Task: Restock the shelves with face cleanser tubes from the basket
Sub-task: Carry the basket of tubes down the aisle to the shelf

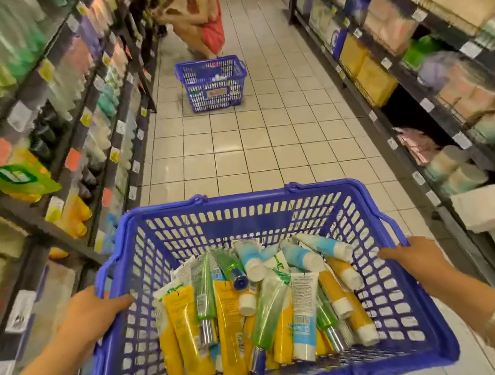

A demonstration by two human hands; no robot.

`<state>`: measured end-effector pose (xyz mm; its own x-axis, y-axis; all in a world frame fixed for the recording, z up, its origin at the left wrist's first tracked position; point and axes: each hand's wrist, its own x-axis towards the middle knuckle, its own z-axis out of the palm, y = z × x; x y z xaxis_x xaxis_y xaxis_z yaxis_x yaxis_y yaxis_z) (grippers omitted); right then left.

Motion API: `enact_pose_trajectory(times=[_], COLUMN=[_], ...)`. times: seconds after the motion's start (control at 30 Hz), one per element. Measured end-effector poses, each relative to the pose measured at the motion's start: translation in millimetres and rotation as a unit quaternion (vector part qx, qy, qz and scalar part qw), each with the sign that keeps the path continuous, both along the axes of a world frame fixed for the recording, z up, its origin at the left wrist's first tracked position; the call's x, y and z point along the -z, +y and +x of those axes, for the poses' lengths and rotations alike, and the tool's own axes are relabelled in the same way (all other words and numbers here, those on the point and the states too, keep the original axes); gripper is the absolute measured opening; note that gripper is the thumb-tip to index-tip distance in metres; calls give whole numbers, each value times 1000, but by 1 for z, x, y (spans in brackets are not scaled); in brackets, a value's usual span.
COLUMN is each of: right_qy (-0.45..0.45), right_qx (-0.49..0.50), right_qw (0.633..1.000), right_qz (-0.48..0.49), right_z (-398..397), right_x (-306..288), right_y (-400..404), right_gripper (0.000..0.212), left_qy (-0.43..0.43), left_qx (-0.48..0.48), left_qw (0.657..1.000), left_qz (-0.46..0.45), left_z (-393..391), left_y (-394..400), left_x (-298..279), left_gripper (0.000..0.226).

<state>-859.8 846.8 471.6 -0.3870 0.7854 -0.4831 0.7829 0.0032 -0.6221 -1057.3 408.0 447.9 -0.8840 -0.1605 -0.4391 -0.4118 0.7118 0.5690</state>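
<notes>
We look from head height, forward and down along aisle; basket close below, floor stretching ahead, side shelves smeared, probably by motion. Single view only.

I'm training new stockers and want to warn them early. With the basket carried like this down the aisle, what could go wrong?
1. A second basket sits on the floor mid-aisle beside a crouching person; walking on could mean a trip or bump.
2. Both hands, left and right, grip the carried basket by its side rims, so neither is free.
3. The tubes lie loosely piled; a tilt could shift them.
</notes>
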Motion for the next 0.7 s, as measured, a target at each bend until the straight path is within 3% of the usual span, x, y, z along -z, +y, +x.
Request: enact_pose_trajectory(times=[0.27,0.63,0.7], right_qy=[12,32,31], right_qx=[13,-24,-27], right_qw=[1000,999,999], right_qz=[3,5,11], right_z=[-204,-512,-558], right_x=[-9,12,7], right_y=[80,228,252], right_gripper=[19,29,23], left_qy=[8,-2,-12], left_qx=[26,-23,-10], left_qw=[1000,1000,999], left_qz=[-13,-12,-33], left_z=[-214,-483,-525], left_y=[78,215,236], left_x=[-15,-5,-7], left_gripper=[34,38,38])
